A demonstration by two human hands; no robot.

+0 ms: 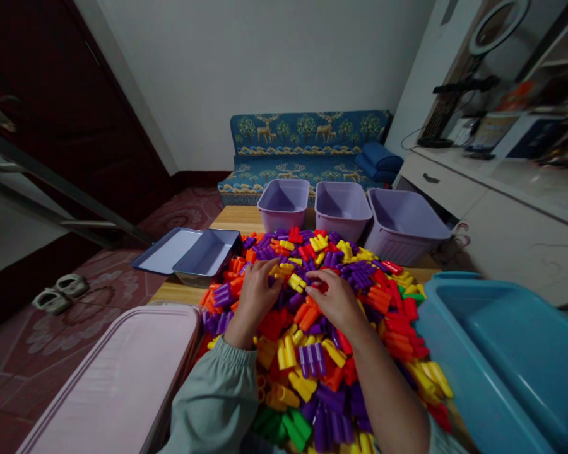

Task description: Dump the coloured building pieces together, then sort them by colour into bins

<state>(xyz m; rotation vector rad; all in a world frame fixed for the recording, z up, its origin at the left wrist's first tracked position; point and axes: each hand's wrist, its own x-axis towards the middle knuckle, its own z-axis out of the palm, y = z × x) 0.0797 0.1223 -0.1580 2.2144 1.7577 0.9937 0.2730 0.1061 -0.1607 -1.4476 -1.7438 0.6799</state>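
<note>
A large heap of plastic toy bullet-shaped building blocks [312, 359] in purple, yellow, red, orange and green covers the wooden table. Over its left middle, my left hand [259, 290] is open, with thumb and fingers apart beside a yellow block [284, 270]. My right hand [334, 297] reaches in from the other side, also open, its thumb and fingers curved with a gap between them. Between the two hands lies another yellow block [296, 282], just short of the right fingertips. Neither hand visibly grips a block.
Three lilac bins [343, 211] stand along the table's far edge. At the left are a dark blue tin [203, 268] with its lid [168, 249] and a pink lidded box [118, 378]. A blue tub [473, 353] stands at the right. Behind is a patterned sofa [298, 167].
</note>
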